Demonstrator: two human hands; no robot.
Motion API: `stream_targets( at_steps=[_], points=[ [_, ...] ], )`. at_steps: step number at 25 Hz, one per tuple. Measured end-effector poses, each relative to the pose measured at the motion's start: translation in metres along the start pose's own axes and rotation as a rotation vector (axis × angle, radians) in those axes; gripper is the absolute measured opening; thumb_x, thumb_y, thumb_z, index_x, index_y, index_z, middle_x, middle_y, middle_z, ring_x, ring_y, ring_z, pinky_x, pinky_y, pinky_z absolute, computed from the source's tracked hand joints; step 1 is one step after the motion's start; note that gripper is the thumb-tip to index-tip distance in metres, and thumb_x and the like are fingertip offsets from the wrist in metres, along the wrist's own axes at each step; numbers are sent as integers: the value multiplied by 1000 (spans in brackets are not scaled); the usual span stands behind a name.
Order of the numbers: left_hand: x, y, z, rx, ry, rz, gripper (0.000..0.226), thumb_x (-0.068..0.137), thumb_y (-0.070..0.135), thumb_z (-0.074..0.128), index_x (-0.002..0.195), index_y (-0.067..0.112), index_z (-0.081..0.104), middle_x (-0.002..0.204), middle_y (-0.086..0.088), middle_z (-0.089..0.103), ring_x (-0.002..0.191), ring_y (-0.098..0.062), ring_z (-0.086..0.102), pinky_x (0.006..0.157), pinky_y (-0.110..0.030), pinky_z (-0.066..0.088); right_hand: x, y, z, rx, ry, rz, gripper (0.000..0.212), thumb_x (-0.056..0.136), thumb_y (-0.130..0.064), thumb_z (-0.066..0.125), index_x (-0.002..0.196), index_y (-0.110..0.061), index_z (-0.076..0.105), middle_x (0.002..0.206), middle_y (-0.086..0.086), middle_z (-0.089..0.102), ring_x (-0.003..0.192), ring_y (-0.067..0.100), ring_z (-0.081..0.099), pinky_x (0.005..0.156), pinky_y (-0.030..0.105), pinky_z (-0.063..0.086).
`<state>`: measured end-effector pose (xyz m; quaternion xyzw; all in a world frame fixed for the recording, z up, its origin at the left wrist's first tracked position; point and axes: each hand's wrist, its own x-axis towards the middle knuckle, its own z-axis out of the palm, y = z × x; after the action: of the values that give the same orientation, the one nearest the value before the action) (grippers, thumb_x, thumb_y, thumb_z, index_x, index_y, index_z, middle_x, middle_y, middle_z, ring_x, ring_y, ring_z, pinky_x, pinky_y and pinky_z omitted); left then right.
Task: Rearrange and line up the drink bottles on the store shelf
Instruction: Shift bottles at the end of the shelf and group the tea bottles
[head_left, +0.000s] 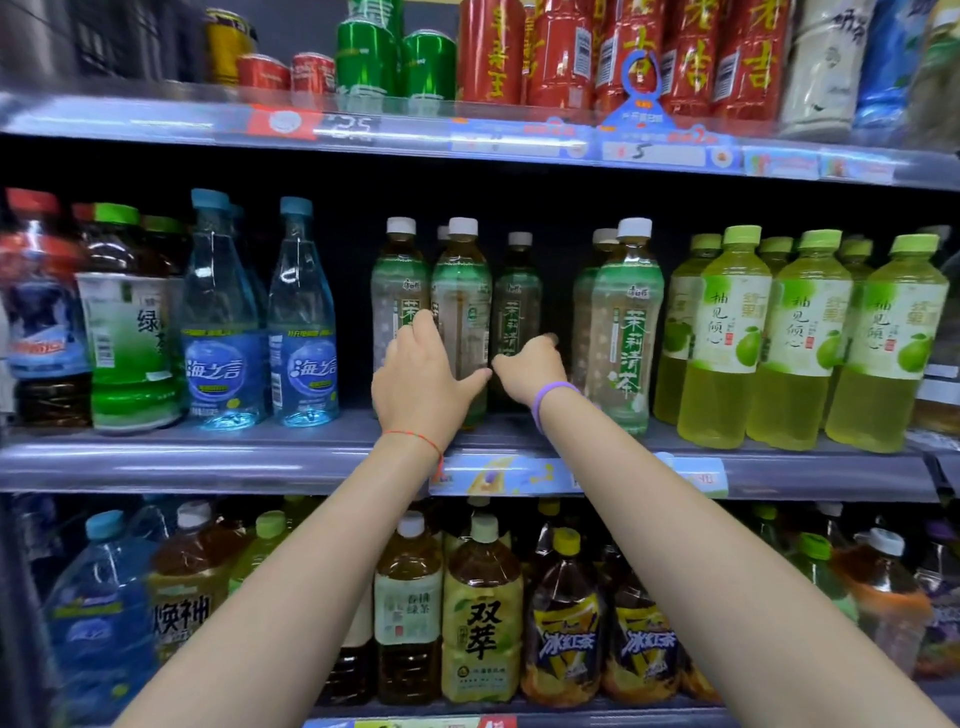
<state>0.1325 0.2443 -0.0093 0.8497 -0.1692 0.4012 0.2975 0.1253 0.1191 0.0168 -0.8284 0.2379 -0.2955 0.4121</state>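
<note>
Several white-capped jasmine tea bottles with green labels stand on the middle shelf (291, 460). My left hand (421, 379) grips the front tea bottle (462, 291): fingers go round its left side, thumb lies across its front. My right hand (530, 366) reaches deeper and curls round the lower part of a tea bottle (518, 296) that stands further back. Another tea bottle (397, 280) stands just left of my left hand. Two more tea bottles (626, 322) stand right of my right hand, with a dark gap between them and the back bottle.
Blue water bottles (301, 332) and a green tea bottle (127, 338) stand to the left, yellow-green pomelo drink bottles (727, 338) to the right. Cans and red bottles fill the upper shelf (156, 122). Large bottles (483, 613) crowd the lower shelf.
</note>
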Motion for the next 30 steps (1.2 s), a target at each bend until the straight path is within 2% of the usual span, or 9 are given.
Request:
stream_targets(
  at_steps=[5, 8, 11, 14, 17, 20, 25, 28, 30],
  points=[
    [-3, -6, 5, -41, 20, 36, 86, 79, 59, 68, 142, 12, 33, 129, -5, 54, 123, -26, 50, 78, -40, 50, 24, -12, 7, -47, -2, 119, 77, 94, -24, 63, 149, 0, 16, 150, 19, 38, 135, 34, 43, 106, 37, 38],
    [-5, -6, 7, 6, 38, 35, 87, 80, 61, 65, 143, 12, 32, 126, -5, 56, 118, -25, 54, 74, -39, 51, 27, -13, 5, -126, 3, 108, 80, 95, -25, 62, 152, 1, 11, 153, 17, 36, 138, 32, 40, 106, 35, 38],
    [-6, -3, 6, 97, 16, 23, 94, 77, 65, 65, 144, 11, 29, 118, -6, 58, 106, -26, 62, 65, -36, 48, 22, -8, 9, -191, 64, 48, 72, 95, -22, 61, 147, 4, 19, 145, 19, 45, 131, 33, 48, 98, 34, 43],
    [-8, 2, 4, 162, -27, 43, 104, 78, 64, 67, 150, 9, 17, 123, -9, 55, 102, -27, 64, 62, -34, 38, 14, -4, 12, -198, 86, 1, 58, 92, -16, 60, 137, 4, 28, 136, 21, 50, 122, 36, 54, 92, 37, 47],
    [-13, 5, -3, 136, -62, 63, 96, 87, 51, 65, 152, 6, 10, 129, -14, 52, 104, -31, 64, 67, -35, 41, 4, -3, 7, -213, 55, -29, 57, 93, -18, 60, 134, 6, 29, 135, 22, 52, 121, 36, 54, 90, 36, 47],
    [-21, 6, -8, 74, -59, 57, 82, 91, 40, 63, 150, 8, 16, 130, -13, 53, 103, -32, 64, 67, -35, 40, -8, -3, 2, -234, 29, -70, 55, 96, -25, 58, 133, 6, 30, 136, 22, 50, 123, 37, 53, 89, 35, 44],
    [-23, 6, -9, 60, -98, 14, 74, 87, 49, 65, 139, 8, 31, 115, -11, 63, 96, -31, 67, 61, -34, 38, -31, -1, -7, -243, 67, -103, 48, 98, -28, 54, 129, 3, 33, 131, 20, 53, 117, 36, 55, 92, 42, 49],
    [-15, 4, -5, 69, -133, -45, 64, 84, 58, 65, 115, 8, 40, 98, -10, 68, 85, -31, 69, 58, -32, 40, -41, 4, -12, -228, 82, -123, 45, 98, -31, 55, 125, 0, 36, 125, 18, 55, 111, 35, 58, 78, 38, 48],
    [-14, 5, -5, 61, -153, -72, 61, 83, 61, 65, 102, 10, 38, 90, -8, 68, 80, -30, 68, 55, -31, 38, -52, 6, -15, -195, 133, -158, 49, 96, -29, 57, 130, -2, 35, 129, 17, 50, 116, 34, 52, 82, 38, 45]
  ],
)
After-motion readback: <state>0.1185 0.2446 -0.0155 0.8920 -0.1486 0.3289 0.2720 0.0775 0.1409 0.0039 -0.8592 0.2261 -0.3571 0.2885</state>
